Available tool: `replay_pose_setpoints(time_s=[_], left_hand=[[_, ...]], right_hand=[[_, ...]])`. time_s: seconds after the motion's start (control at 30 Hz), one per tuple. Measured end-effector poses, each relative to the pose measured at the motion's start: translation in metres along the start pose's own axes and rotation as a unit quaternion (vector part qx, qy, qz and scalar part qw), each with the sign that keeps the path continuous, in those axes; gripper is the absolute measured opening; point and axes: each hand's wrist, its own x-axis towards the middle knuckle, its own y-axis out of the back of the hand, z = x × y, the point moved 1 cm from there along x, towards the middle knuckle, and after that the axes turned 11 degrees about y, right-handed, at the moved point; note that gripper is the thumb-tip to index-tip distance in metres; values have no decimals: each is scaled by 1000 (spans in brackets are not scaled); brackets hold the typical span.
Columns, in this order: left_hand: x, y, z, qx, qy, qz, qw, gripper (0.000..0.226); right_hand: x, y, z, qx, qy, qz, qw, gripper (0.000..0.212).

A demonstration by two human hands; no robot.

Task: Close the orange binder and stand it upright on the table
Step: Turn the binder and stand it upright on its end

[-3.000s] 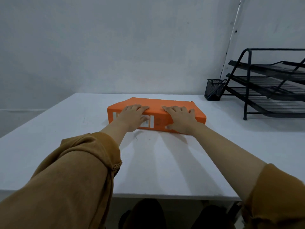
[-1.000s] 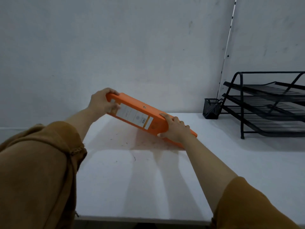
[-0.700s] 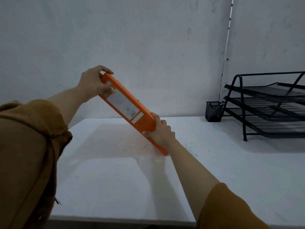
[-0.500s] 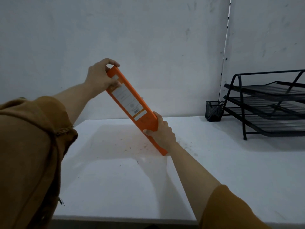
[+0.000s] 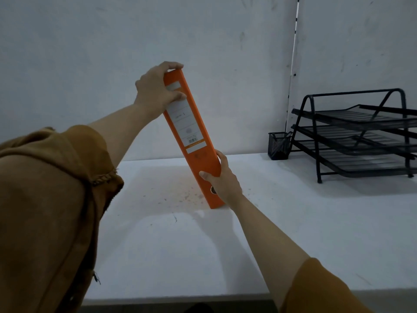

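The orange binder (image 5: 191, 141) is closed and stands almost upright on the white table (image 5: 293, 233), its top leaning to the left. Its spine with a white label faces me. Its bottom end rests on the table near the middle. My left hand (image 5: 155, 89) grips the binder's top end, fingers curled over the upper edge. My right hand (image 5: 222, 179) holds the lower part of the spine, thumb across the front, and covers part of the finger hole.
A black three-tier wire tray rack (image 5: 361, 136) stands at the back right of the table. A small black mesh cup (image 5: 278, 145) sits beside it against the wall. The table's front edge (image 5: 180, 299) runs just below my arms.
The binder has been tipped up from flat on the table to nearly vertical. My left hand lifted its top end up and right, while my right hand stayed low on the spine.
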Motion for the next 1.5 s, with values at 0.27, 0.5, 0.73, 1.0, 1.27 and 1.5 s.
replay_pose_setpoints(time_s=[0.27, 0.5, 0.73, 1.0, 1.27, 1.5], left_hand=[[5, -17, 14, 50, -45, 22, 997, 60], [10, -39, 39, 88, -96, -3, 991, 60], [10, -59, 60, 104, -122, -12, 987, 59], [8, -62, 60, 98, -119, -14, 988, 59], [-27, -95, 38, -209, 10, 29, 977, 95], [-75, -123, 0, -354, 154, -123, 914, 60]], right_hand=[[-1, 7, 7, 8, -9, 14, 1000, 70], [-7, 14, 19, 55, -15, 38, 998, 71], [-10, 19, 26, 85, -27, 62, 994, 69], [-10, 18, 25, 100, -19, 60, 993, 68], [-9, 20, 23, 149, -34, 37, 987, 67], [-6, 46, 18, 224, -49, -39, 972, 54]])
